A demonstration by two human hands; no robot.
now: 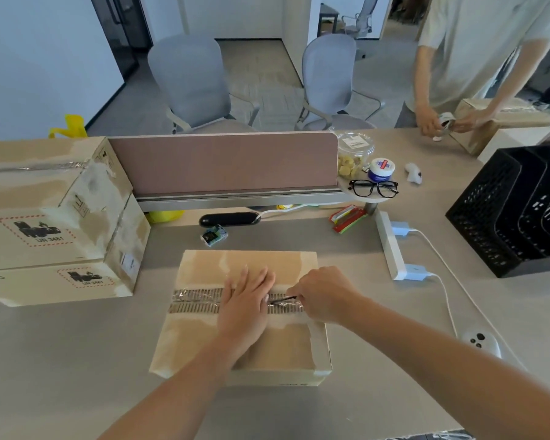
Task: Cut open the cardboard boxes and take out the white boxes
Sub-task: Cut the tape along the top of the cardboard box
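Observation:
A flat cardboard box lies on the grey table in front of me, its top seam covered by a strip of clear tape. My left hand rests flat on the box lid, fingers straight, over the seam. My right hand grips a thin dark blade whose tip lies on the taped seam just right of my left fingers. Two more taped cardboard boxes are stacked at the left. No white box shows.
A pink desk divider stands behind the box. Glasses, jars and a power strip with white cables lie at right, next to a black mesh organiser. A person across the table handles tape by another box.

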